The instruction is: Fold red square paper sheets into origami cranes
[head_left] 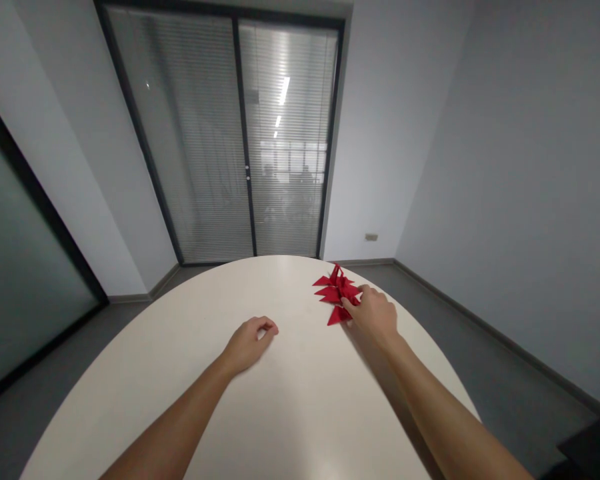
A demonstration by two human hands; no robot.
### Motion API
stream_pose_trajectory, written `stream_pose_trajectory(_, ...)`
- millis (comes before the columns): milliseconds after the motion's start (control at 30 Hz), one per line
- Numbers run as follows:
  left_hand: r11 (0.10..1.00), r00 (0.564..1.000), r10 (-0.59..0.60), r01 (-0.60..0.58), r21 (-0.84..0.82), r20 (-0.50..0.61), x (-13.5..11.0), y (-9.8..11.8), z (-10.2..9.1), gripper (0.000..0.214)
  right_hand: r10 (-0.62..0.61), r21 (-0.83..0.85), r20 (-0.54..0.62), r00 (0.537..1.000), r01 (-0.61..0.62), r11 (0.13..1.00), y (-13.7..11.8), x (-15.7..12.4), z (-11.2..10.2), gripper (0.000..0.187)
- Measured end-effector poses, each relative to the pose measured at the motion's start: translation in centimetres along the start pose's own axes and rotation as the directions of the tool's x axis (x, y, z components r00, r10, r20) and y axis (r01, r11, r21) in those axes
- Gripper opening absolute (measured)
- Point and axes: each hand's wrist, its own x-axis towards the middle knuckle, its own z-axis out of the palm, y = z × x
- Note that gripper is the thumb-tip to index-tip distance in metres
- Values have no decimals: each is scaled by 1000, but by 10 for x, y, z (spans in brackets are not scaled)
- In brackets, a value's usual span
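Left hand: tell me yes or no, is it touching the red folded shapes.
No, the left hand is apart from the red folded shapes, with pale tabletop between them.

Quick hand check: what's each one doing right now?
Left hand: loosely closed, nothing visible in it.
Right hand: thumb and fingers at the nearest red origami crane; whether it's gripped cannot be told.

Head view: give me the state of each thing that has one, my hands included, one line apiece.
Left hand: loosely curled, thumb and fingertips together, nothing visible in it.
Right hand: thumb and fingers at the red folded pieces; whether they grip one, I cannot tell.
Red folded pieces: folded into points, grouped close together on the table.
Blinds: lowered.
Light strip seen in the glass: lit.
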Motion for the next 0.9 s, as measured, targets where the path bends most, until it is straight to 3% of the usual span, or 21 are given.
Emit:
stream_pose_trajectory(267, 1000, 1000, -11, 11, 6, 4, 1, 3, -2, 26, 13, -96, 111, 994, -2, 995, -16, 20, -2, 41)
stream_pose_trajectory(433, 1000, 1000, -16, 16, 2, 1, 2, 4, -3, 25, 29, -66, 120, 992, -21, 998, -13, 24, 5, 32)
stream_pose_trajectory(900, 1000, 1000, -4, 4, 0, 6, 3, -3, -1, 25, 90, -3, 109, 990, -91, 996, 0, 27, 9, 30)
